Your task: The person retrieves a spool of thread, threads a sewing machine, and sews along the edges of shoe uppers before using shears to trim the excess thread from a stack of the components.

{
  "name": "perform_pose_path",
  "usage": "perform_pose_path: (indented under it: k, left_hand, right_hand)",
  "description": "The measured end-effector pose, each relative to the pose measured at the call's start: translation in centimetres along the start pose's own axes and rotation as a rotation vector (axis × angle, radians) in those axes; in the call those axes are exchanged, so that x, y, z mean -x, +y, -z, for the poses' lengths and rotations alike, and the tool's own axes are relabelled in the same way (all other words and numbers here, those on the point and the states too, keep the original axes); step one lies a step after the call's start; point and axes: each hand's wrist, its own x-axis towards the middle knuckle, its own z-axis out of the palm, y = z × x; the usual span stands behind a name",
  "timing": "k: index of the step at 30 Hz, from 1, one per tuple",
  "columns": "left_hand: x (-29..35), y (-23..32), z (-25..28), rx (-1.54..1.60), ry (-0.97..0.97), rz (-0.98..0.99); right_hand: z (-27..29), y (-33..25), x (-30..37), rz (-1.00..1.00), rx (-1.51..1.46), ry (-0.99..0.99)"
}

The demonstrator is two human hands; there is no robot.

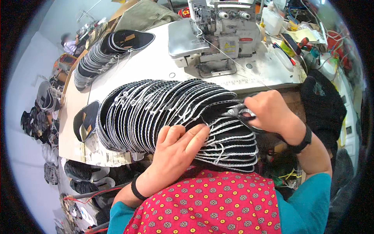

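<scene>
A long row of black shoe-upper-like pieces with white overstitched edges lies fanned across the table's front edge and down over my lap. My left hand rests on the row, its thumb and forefinger pinched at the white edge of one piece; the fingertips are partly hidden. In my right hand is a pair of small scissors, fingers wrapped round the dark handles. The blades point left into the gap between pieces, close to my left fingertips. Loose white thread ends hang from several edges.
An overlock sewing machine stands beyond the row, a thread running from it toward the right. Another stack of black pieces lies at the far left, and a single piece nearer. Tools and papers crowd the right side. A person sits in the background.
</scene>
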Motion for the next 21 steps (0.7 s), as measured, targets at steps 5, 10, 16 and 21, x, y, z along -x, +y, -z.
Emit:
perform_pose_path:
  k: [5, 10, 16, 21]
  left_hand:
    - [0.3, 0.4, -0.4, -0.140, 0.053, 0.150]
    - [0.3, 0.8, -0.2, -0.095, 0.029, 0.119]
    - [0.3, 1.5, -0.1, -0.277, 0.061, 0.085]
    - [0.6, 0.7, -0.3, -0.067, 0.110, 0.053]
  right_hand:
    - [1.9, 1.8, 1.4, 0.089, -0.196, 0.140]
    - [2.2, 2.2, 0.2, 0.060, -0.076, 0.141]
    - [0.2, 0.1, -1.0, -0.039, -0.017, 0.068]
    - [-0.9, -0.2, -0.3, 0.046, -0.166, 0.034]
